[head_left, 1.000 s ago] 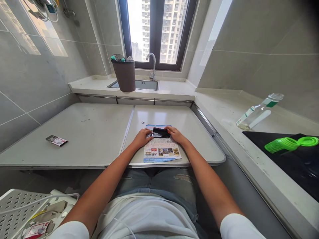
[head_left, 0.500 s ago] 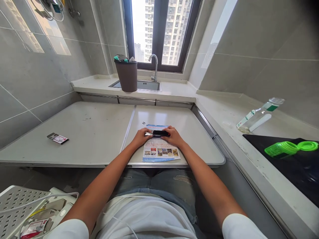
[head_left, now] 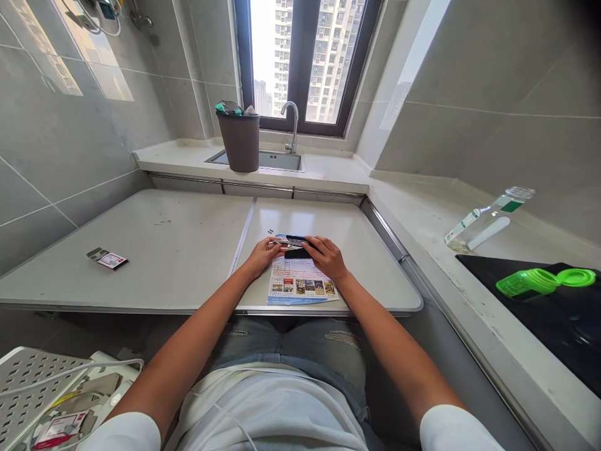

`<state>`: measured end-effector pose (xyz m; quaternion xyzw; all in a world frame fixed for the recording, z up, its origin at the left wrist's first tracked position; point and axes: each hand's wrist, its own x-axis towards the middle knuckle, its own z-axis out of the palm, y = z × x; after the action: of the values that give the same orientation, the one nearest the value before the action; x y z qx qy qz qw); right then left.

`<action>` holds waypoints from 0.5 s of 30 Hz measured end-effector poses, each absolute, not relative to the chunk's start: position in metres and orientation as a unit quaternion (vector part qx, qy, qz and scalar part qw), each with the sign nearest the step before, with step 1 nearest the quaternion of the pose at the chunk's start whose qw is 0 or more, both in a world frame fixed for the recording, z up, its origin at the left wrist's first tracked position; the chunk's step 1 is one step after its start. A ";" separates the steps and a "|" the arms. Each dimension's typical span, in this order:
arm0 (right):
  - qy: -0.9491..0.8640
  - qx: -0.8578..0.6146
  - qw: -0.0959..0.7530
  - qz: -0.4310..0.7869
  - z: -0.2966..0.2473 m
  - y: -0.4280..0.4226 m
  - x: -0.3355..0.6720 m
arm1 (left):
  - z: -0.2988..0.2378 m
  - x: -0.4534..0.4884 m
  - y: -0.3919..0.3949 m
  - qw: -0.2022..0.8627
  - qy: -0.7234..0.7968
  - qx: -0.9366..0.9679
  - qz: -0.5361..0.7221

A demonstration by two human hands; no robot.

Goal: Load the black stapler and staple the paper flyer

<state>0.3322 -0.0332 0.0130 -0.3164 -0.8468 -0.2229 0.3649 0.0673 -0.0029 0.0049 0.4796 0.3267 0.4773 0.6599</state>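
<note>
A black stapler (head_left: 297, 254) is held over a printed leaflet (head_left: 303, 288) on the folding table. Its upper arm is raised apart from the base, with metal parts showing between. The fingers of my left hand (head_left: 263, 257) pinch its left end. My right hand (head_left: 328, 255) closes around the right end, fingers over the top arm. Just beyond my left fingers lie small dark strips that look like staples (head_left: 271, 232). The leaflet's upper part is hidden by the stapler and my hands.
A small flat packet (head_left: 107, 258) lies on the left half of the white table (head_left: 188, 250). Behind stand a brown bin (head_left: 239, 143) and a sink (head_left: 282, 160). On the right counter are a clear bottle (head_left: 493, 216) and a green bottle (head_left: 528, 283).
The stapler has gone from closed to spread open, its top arm lifted off the base. My right hand has shifted onto the upper arm.
</note>
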 end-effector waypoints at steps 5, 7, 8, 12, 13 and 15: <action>-0.846 -0.313 0.366 -0.229 0.011 -0.032 0.332 | 0.005 0.066 0.001 0.712 0.344 0.412 0.453; -0.849 -0.312 0.366 -0.218 0.010 -0.031 0.331 | 0.005 0.065 0.001 0.713 0.351 0.402 0.456; -0.850 -0.312 0.366 -0.214 0.009 -0.031 0.331 | 0.006 0.065 0.001 0.712 0.354 0.400 0.456; -0.844 -0.323 0.372 -0.212 0.008 -0.031 0.332 | 0.009 0.065 0.000 0.711 0.367 0.397 0.450; -0.843 -0.322 0.373 -0.216 0.007 -0.031 0.332 | 0.009 0.066 -0.001 0.711 0.369 0.396 0.448; -0.844 -0.317 0.370 -0.227 0.007 -0.032 0.332 | 0.010 0.066 -0.002 0.711 0.375 0.392 0.447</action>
<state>0.3318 -0.0321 0.0066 -0.3165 -0.8437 -0.2266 0.3695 0.0657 -0.0017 0.0102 0.3923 0.3749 0.4472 0.7110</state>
